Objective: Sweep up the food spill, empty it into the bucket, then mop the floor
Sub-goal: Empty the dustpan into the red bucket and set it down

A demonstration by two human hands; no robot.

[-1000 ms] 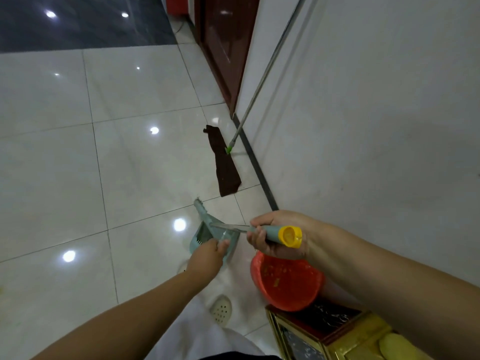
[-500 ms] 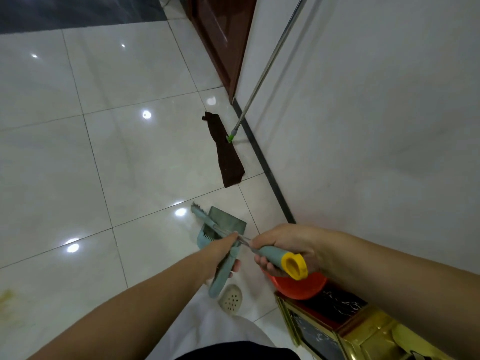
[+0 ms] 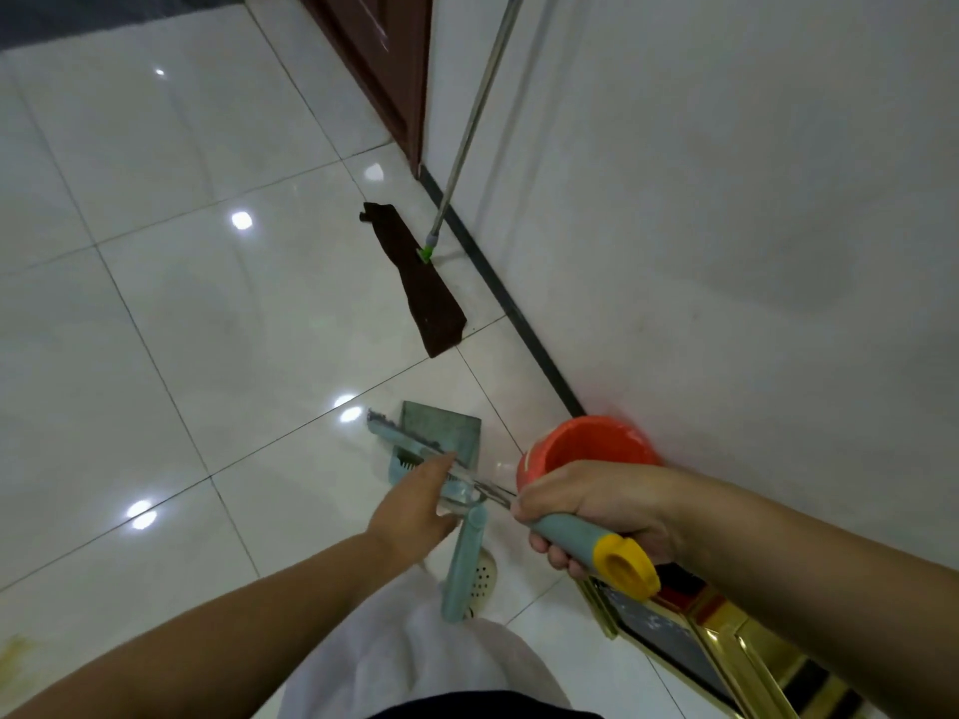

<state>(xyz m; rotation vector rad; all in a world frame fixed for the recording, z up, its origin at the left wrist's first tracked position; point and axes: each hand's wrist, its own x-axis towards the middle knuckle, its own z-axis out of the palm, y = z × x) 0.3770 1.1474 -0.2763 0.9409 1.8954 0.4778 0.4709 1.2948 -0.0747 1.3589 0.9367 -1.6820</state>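
My right hand (image 3: 597, 503) grips the teal broom handle (image 3: 573, 531) with its yellow end cap; the broom's head (image 3: 386, 430) lies low by the floor. A teal dustpan (image 3: 441, 430) rests on the tiles, and my left hand (image 3: 415, 503) is closed on the top of its handle (image 3: 464, 560). The orange bucket (image 3: 586, 443) stands against the wall, just beyond my right hand. A mop with a dark brown cloth head (image 3: 423, 293) and a metal pole (image 3: 475, 116) leans on the wall farther off. A yellowish smear (image 3: 15, 653) marks the floor at lower left.
The white wall (image 3: 726, 225) runs along the right with a black skirting strip (image 3: 511, 308). A dark red door (image 3: 379, 59) is at the top. A gold-framed object (image 3: 716, 651) sits at lower right. A white perforated slipper (image 3: 480, 581) shows below the dustpan handle.
The dustpan has come down from over the bucket onto the floor to its left, its handle now pointing toward me. The bucket's rim shows again beyond my right hand.
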